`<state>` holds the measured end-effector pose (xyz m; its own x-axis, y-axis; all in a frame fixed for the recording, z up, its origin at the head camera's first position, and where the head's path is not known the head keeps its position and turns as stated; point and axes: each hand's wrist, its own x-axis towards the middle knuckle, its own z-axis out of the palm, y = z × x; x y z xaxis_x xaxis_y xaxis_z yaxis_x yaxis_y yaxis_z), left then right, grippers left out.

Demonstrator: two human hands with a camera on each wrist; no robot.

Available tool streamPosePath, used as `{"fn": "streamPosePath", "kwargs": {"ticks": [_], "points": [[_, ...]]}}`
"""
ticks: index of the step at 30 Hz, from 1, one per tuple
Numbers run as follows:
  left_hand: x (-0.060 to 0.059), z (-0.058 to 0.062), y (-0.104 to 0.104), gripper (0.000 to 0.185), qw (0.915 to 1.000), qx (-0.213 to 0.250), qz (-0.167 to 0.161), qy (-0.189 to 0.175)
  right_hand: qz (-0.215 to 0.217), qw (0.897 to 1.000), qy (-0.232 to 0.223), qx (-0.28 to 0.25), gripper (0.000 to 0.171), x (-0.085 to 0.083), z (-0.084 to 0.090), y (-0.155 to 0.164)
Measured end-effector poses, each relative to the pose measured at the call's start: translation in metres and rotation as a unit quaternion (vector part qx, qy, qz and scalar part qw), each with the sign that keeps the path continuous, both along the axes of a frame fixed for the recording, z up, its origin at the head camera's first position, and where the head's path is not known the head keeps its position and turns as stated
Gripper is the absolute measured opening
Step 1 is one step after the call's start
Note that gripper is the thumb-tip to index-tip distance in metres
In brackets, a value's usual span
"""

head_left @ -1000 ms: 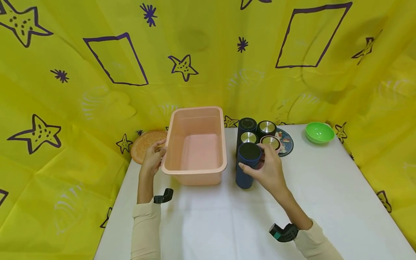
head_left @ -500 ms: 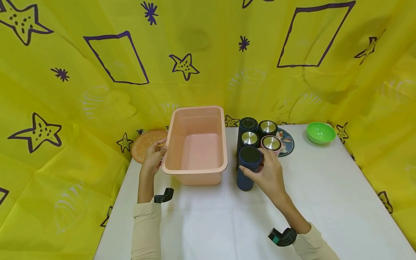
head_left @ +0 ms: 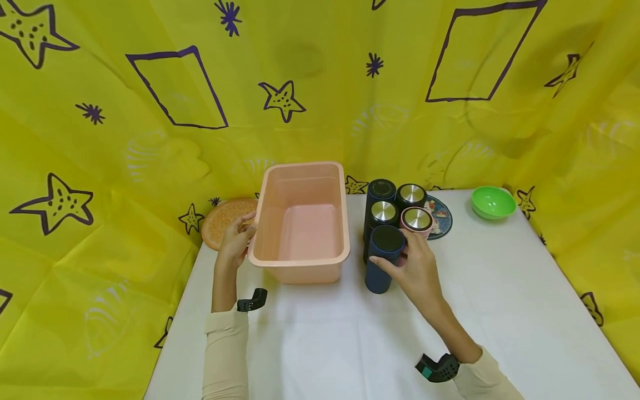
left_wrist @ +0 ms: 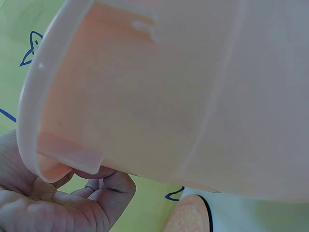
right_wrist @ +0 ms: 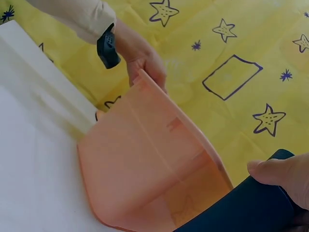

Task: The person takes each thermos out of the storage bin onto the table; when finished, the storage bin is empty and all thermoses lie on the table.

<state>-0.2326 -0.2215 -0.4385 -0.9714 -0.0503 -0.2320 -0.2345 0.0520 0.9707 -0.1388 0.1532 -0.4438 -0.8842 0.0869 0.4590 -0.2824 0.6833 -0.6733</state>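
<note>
A peach plastic tub point(head_left: 300, 261) stands on the white table point(head_left: 500, 300), with nothing inside it. My left hand point(head_left: 235, 240) grips its left rim; the left wrist view shows the fingers point(left_wrist: 104, 186) curled under that rim point(left_wrist: 34, 121). My right hand point(head_left: 412, 266) is wrapped round the top of a dark blue flask point(head_left: 381, 258) standing upright right of the tub. In the right wrist view the thumb point(right_wrist: 277, 171) lies on the flask point(right_wrist: 246, 208) beside the tub point(right_wrist: 145, 164).
Behind the blue flask stand three more flasks: a black-topped one point(head_left: 381, 191) and two steel-capped ones point(head_left: 384, 213) point(head_left: 411, 195). A pink steel-topped cup point(head_left: 417, 220) sits on a patterned coaster point(head_left: 442, 218). A green bowl point(head_left: 493, 203) is far right, an orange plate point(head_left: 222, 219) far left. Yellow cloth surrounds the table.
The right hand and blue flask have shifted slightly to the right and towards me. The left hand stays on the tub's rim.
</note>
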Motion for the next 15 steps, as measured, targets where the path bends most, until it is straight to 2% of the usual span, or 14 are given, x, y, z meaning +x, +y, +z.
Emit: {"fn": "streamPosePath", "kwargs": {"ticks": [6,15], "points": [[-0.0002,0.0004,-0.0004,0.048,1.0,0.004,-0.001,0.001,0.005,1.0,-0.014,-0.001,0.077,0.0008,0.0008,0.002],[-0.0001,0.0006,0.0001,0.048,1.0,0.003,0.003,-0.001,0.002,1.0,-0.02,0.024,0.073,0.0037,0.001,0.0045]]}}
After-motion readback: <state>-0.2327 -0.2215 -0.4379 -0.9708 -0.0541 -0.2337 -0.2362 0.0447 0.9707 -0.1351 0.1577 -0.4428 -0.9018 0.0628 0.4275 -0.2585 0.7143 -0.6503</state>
